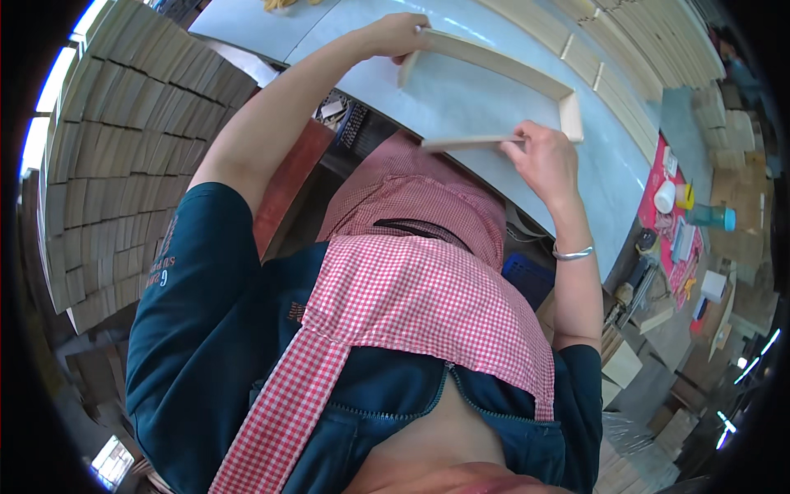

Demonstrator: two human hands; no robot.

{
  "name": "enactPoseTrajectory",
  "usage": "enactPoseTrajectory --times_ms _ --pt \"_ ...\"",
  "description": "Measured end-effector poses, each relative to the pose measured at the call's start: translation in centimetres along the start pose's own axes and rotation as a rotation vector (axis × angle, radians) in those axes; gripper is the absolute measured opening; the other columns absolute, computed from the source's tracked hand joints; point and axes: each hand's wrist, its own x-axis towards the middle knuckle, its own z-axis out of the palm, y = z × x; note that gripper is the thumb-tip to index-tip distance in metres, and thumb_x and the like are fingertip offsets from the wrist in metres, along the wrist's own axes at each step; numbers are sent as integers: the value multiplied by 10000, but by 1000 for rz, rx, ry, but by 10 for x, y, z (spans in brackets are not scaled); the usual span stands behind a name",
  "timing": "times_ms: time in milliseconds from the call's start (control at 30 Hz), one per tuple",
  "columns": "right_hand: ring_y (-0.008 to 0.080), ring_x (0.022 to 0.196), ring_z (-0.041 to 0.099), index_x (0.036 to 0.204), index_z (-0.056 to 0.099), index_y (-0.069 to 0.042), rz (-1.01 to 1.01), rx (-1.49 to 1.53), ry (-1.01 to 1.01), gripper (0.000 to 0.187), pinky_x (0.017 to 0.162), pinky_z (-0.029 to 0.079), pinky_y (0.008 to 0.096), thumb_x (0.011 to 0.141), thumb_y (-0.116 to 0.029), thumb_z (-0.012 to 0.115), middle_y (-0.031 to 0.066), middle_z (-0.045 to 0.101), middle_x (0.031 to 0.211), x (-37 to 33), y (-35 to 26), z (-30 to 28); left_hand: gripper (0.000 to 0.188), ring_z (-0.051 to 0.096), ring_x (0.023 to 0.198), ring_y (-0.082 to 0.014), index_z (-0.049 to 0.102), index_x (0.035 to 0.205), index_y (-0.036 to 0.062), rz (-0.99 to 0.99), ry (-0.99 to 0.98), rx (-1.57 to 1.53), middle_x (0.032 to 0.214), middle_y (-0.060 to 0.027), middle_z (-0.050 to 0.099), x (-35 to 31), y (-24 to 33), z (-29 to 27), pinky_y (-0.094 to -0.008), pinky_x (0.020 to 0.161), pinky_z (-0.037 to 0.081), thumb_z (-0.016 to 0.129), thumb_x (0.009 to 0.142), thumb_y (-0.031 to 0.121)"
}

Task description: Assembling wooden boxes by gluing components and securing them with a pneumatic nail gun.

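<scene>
Gripping the far left corner of a pale wooden frame (502,63), the left hand (397,35) reaches out to the upper middle of my head feed. Its fingers are closed over the end of the long back piece; a short side piece (407,70) drops from that same corner toward the person. The right hand (545,156) is nearer the body, thumb and fingers pinched narrow on one end of a thin wooden strip (469,144), which I see running leftward over the near edge of the table. I cannot tell whether this strip is joined to the frame; the fingers hide that end. Position of frame: above the pale blue-white tabletop (609,198), its right end piece (569,115) just beyond the right hand. I cannot judge which parts touch the surface.

Surroundings, as I note them: long wooden boards (576,51) line the table's far right side. Stacked wooden pieces (123,173) rise at the left. Well to the right, a white container (665,197) and a teal bottle (712,216) stand near a red cloth (650,193). The person wears a red-and-white checked apron (436,300) and a silver bracelet (573,254) on the right wrist.
</scene>
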Motion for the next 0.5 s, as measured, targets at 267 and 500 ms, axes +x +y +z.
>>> enactPoseTrajectory --times_ms 267,500 --pt "238 618 615 867 641 -83 -378 78 428 210 615 481 352 804 -198 805 40 651 712 32 16 56 321 679 806 -262 657 1135 38 136 197 -80 1075 -111 707 -3 -13 30 -355 715 591 637 925 280" --pt "240 621 615 863 588 -85 -268 145 367 259 615 480 350 827 -229 800 40 656 726 36 13 59 326 692 866 -270 662 1106 28 121 313 -54 1118 -112 716 -5 -15 45 -363 783 583 637 930 300"
